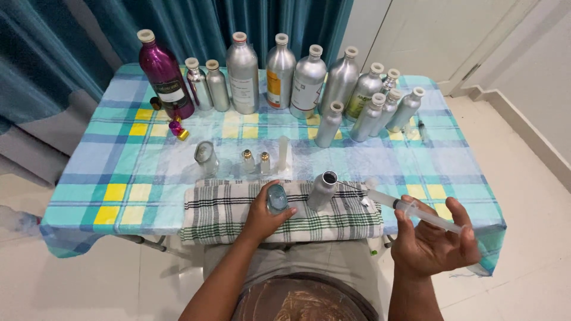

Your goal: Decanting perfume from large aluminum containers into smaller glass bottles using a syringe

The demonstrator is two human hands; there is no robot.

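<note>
Now syringe (410, 210) between right-hand fingers (455, 209); left hand (264, 217) cups small bottle (277, 198).

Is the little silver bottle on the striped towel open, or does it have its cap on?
Open. The silver bottle stands upright on the towel, its dark round mouth showing with no cap.

The left hand (264, 211) reaches forward from a bare forearm, near the front edge of the tabletop. Its fingers (284, 213) and thumb are curled closed, gripping, with the back of the hand turned up. The right hand (431, 241) is raised at the front right corner, palm facing up, its fingers (458, 214) half bent and pinching.
</note>
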